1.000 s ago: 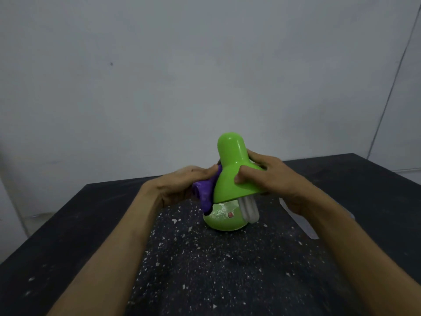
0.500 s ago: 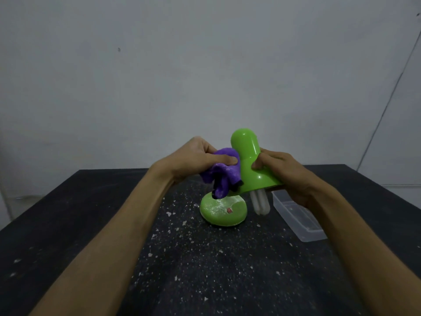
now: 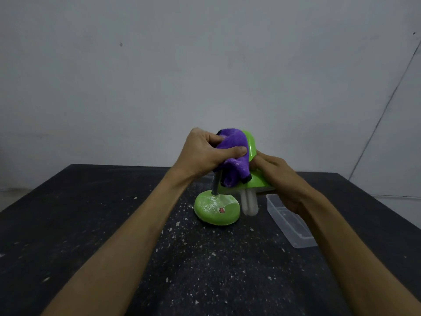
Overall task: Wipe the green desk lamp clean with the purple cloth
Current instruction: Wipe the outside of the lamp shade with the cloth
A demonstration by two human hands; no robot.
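1. Pale grey wall fills the upper half of my view, and below it a black speckled table spreads toward me, dusted with white flecks and crumbs.
2. My green desk lamp stands near the middle of the table, at about 12 o'clock from me.
3. Its round green base sits flat on the table, smeared with pale dust and bearing a small red mark on top.
4. From the base a grey neck rises to the shade, which is tilted, its opening facing down and toward me.
5. White bulb tubes hang from the shade, ending just beside the base at its 3 o'clock side.
6. My left hand is closed around the purple cloth, thumb across the front, pressing it against the upper part of the shade.
7. The cloth is bunched, and its loose end, with a dark edge, drapes down over the shade's left flank and the top of the neck.
8. My right hand grips the shade from the 3 o'clock side, fingers curled on its lower flare, thumb close to the cloth.
9. A clear plastic container lies on the table at 3 o'clock from the base, partly behind my right wrist.
10. Both forearms are bare.
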